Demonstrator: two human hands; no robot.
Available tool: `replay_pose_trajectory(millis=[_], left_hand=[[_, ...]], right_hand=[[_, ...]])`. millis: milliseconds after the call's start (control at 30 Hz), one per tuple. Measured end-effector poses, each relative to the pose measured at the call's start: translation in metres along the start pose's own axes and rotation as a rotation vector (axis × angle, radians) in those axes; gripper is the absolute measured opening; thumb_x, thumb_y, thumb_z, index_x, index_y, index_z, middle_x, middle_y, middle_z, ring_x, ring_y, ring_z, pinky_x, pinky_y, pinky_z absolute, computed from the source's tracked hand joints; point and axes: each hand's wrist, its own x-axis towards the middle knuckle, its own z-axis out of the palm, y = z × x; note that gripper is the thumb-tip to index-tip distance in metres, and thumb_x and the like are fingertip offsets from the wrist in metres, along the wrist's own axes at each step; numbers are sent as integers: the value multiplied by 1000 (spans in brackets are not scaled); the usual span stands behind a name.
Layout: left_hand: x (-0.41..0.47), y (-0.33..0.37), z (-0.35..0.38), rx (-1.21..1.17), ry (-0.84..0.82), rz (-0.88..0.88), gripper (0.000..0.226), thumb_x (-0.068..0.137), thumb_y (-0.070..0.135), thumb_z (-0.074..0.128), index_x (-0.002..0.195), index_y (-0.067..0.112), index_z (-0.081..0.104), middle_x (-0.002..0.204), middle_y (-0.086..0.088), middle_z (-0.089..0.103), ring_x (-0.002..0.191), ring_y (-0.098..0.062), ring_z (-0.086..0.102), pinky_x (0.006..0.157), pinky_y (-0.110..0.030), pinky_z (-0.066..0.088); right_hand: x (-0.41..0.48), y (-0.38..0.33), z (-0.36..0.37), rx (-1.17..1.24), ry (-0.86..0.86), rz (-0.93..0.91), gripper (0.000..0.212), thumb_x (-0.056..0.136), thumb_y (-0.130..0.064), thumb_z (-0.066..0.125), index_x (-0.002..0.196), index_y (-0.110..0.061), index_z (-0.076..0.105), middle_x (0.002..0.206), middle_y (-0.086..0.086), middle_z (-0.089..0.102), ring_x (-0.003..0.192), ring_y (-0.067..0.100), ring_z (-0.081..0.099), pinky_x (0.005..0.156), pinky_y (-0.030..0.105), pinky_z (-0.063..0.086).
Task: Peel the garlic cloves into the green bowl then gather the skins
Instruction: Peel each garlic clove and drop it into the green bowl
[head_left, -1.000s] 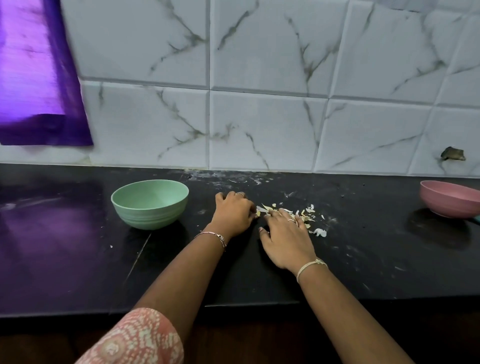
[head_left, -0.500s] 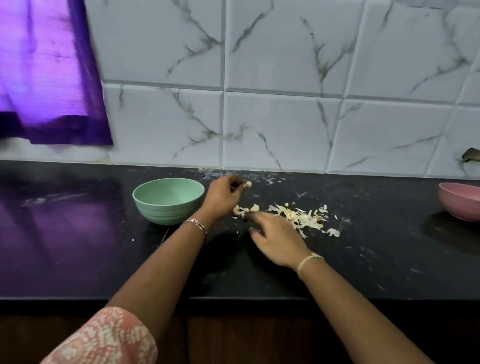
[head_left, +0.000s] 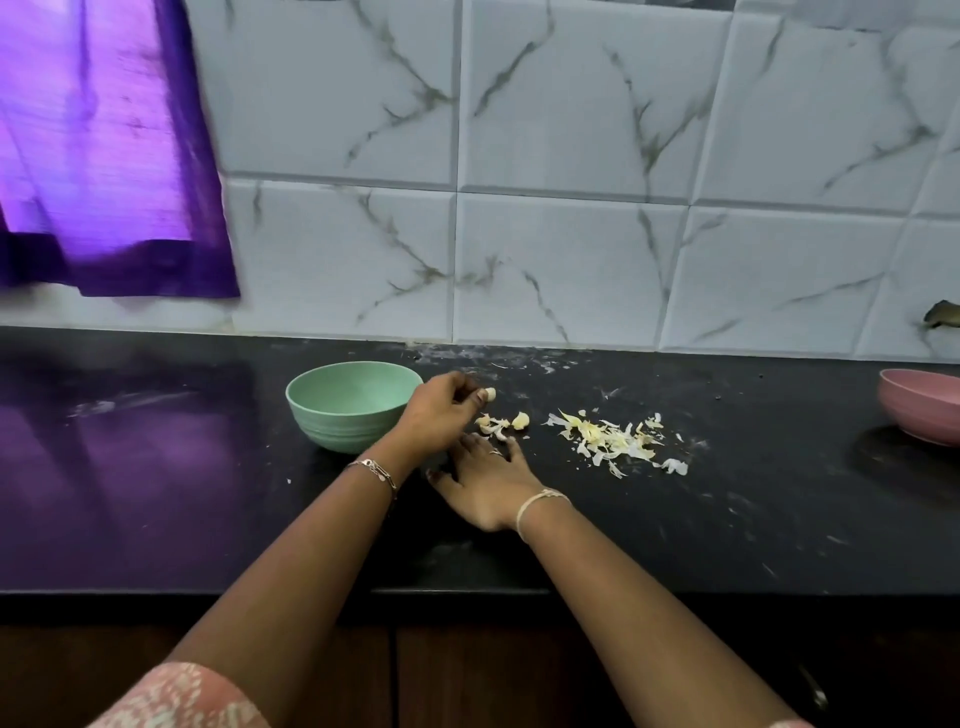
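Observation:
The green bowl (head_left: 353, 402) stands on the black counter (head_left: 753, 519), left of my hands. My left hand (head_left: 441, 413) hovers just right of the bowl's rim and pinches a small pale garlic piece (head_left: 490, 394) between thumb and fingertips. Below it, my right hand (head_left: 485, 480) lies flat on the counter with fingers spread, fingertips touching a small cluster of garlic bits (head_left: 501, 425). A loose heap of pale yellow garlic skins (head_left: 615, 439) lies to the right, apart from both hands.
A pink bowl (head_left: 922, 405) sits at the counter's far right edge of view. A purple curtain (head_left: 98, 156) hangs at upper left over the tiled wall. White specks and smears dot the counter. The counter's front edge runs below my forearms.
My left hand has lifted off the counter toward the bowl with a garlic piece pinched. My right hand slid left, away from the skins heap, which now lies uncovered.

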Motion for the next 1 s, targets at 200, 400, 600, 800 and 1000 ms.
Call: replay_pose_trajectory(millis=[200,400,600,800,1000], left_hand=[[-21,-17,19,411,84,0,21,95,22,54,100,5,64,104,-17,66,102,-33,59,84,-37,43],[-26,-15,22,613,82,16,21,95,26,53,104,8,61,112,-13,59,104,-30,58,88,-36,44],[-26,-18,22,497,52,37,25,87,17,53,110,7,56,117,-14,53,108,-31,55,91,-37,44],[-17,-19,29,447,-190,204,45,99,34,45,143,28,43,157,1,27,143,-18,29,112,-42,33],[-11,-24,26,442,-93,109,33,94,28,53,119,9,63,130,-10,57,121,-26,52,100,-34,43]], right_hand=[[-29,37,-13,-13,-36,28,66,102,-52,20,156,-19,5,164,-5,-1,150,9,-1,119,52,-7],[-46,63,-19,-46,-72,67,65,102,-55,16,156,-22,3,163,-8,-2,149,6,-2,120,49,-7],[-35,80,-19,-92,-47,156,74,99,-61,14,156,-16,0,163,-3,-6,150,12,-6,120,50,-6],[-13,90,-22,-144,289,125,53,104,-33,27,154,-19,19,163,-4,13,149,12,10,120,42,5],[13,83,-22,-88,273,72,50,98,-17,38,148,-20,34,154,-2,36,143,16,28,116,38,21]])
